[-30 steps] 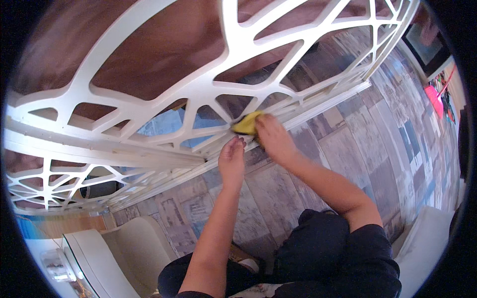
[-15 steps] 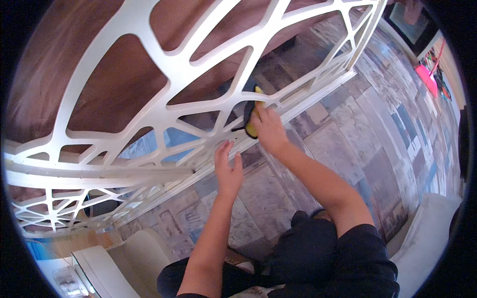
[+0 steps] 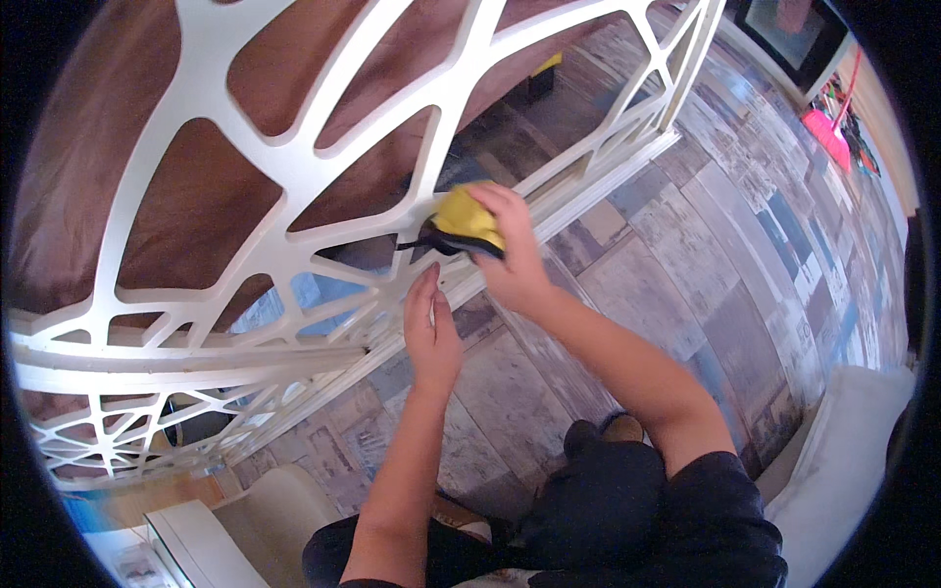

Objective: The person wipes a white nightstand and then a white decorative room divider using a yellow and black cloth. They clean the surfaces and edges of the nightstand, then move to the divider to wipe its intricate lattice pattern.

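In front of me stands a white openwork lattice panel (image 3: pixel 279 167) with large curved gaps, above a pale floor rail (image 3: pixel 603 181). My right hand (image 3: pixel 512 253) is closed around a yellow cloth (image 3: pixel 461 214) with a black border, which looks slightly blurred. The cloth is held against or just in front of the panel's lower part; whether it touches cannot be made out. Lower and to the left, my left hand (image 3: pixel 432 328) is raised near the lattice with its fingers stretched out, holding nothing. Its fingertips come close below the cloth.
Brown fabric (image 3: pixel 206 220) shows behind the lattice, and a yellow-and-black object (image 3: pixel 545 71) lies beyond it. Far right is a pink broom (image 3: pixel 828 137). A pale cushioned seat (image 3: pixel 838 441) is at the right, with a beige chair (image 3: pixel 284 500) and white table (image 3: pixel 191 544) lower left.
My right hand has moved left with the cloth, which has turned so more of its yellow side shows. My left hand stays near the panel, fingers extended. The view has shifted slightly.
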`<state>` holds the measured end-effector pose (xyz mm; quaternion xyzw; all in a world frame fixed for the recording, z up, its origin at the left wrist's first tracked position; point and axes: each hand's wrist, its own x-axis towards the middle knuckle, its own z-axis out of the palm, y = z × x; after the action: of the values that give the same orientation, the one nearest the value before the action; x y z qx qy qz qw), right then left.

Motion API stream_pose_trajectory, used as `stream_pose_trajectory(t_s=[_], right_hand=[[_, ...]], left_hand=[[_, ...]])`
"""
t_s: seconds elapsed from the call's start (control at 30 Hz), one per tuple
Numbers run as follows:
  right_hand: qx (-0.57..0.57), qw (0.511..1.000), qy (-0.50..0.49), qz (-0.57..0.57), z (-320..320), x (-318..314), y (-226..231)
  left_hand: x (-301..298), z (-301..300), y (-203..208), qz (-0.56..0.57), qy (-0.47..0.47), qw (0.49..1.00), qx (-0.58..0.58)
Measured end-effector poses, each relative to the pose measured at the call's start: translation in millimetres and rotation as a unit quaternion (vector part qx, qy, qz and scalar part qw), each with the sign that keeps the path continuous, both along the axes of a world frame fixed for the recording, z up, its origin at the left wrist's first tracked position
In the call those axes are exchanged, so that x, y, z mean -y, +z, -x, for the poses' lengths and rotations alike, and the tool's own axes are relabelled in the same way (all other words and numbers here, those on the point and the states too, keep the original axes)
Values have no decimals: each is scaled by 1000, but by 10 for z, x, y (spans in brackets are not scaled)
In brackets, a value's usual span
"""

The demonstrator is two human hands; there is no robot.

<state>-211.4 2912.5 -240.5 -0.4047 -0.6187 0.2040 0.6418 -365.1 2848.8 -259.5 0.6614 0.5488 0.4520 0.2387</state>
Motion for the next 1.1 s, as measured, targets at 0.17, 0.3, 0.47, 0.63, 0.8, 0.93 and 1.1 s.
stream_pose_trajectory(t_s=[0.17, 0.3, 0.47, 0.63, 0.8, 0.93, 1.1], right_hand=[[127, 991, 0, -42, 222, -359, -85], [193, 981, 11, -4, -69, -526, -361], [340, 940, -6, -21, -646, -645, -822], [428, 904, -16, -5, -1471, -972, -789], [390, 902, -185, 12, -1619, -1044, -899], [348, 918, -178, 69, -1009, -824, -845], [374, 923, -86, -22, -1004, -774, -882]], left_hand=[[-364, -105, -84, 50, -51, 993, -94], [-667, -231, -305, 61, -61, 977, -193], [-858, -335, -742, 58, -4, 957, -284], [-775, -435, -441, 71, -27, 939, -336], [-793, -555, -389, 101, -4, 924, -369], [-814, -677, -397, 120, 12, 902, -416], [-778, -587, -260, 130, -11, 888, -442]])
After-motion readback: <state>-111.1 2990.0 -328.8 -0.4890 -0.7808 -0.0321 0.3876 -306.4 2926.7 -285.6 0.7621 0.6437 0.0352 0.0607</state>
